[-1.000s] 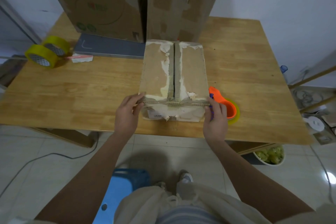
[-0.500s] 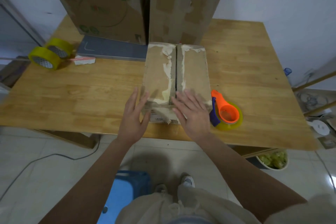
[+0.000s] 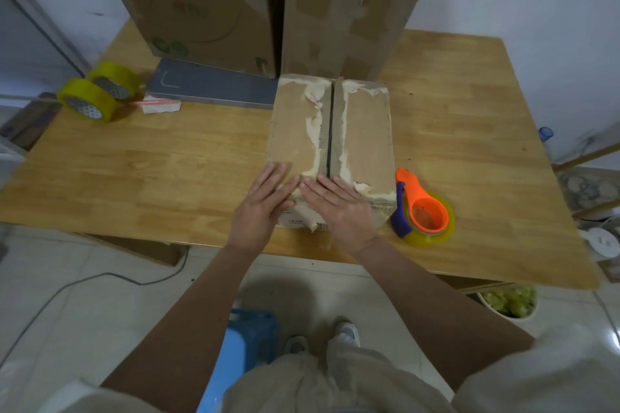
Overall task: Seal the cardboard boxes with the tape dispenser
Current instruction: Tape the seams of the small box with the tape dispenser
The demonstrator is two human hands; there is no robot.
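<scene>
A small worn cardboard box (image 3: 365,131) lies on the wooden table (image 3: 167,161), its two top flaps meeting at a middle seam with torn paper along it. My left hand (image 3: 261,208) and my right hand (image 3: 339,208) lie flat side by side on the near end of the box top, fingers straight, pressing on the seam. The orange tape dispenser (image 3: 424,211), with a blue blade part and a yellow roll, lies on the table just right of the box, untouched.
Two big cardboard boxes (image 3: 208,0) (image 3: 349,7) stand at the back of the table. A grey flat slab (image 3: 211,85) lies in front of them. Two yellow tape rolls (image 3: 97,94) sit at the far left. A blue stool (image 3: 241,352) stands below the table's near edge.
My hands left the box's near corners and came together on top at the seam. The dispenser now lies free beside the box.
</scene>
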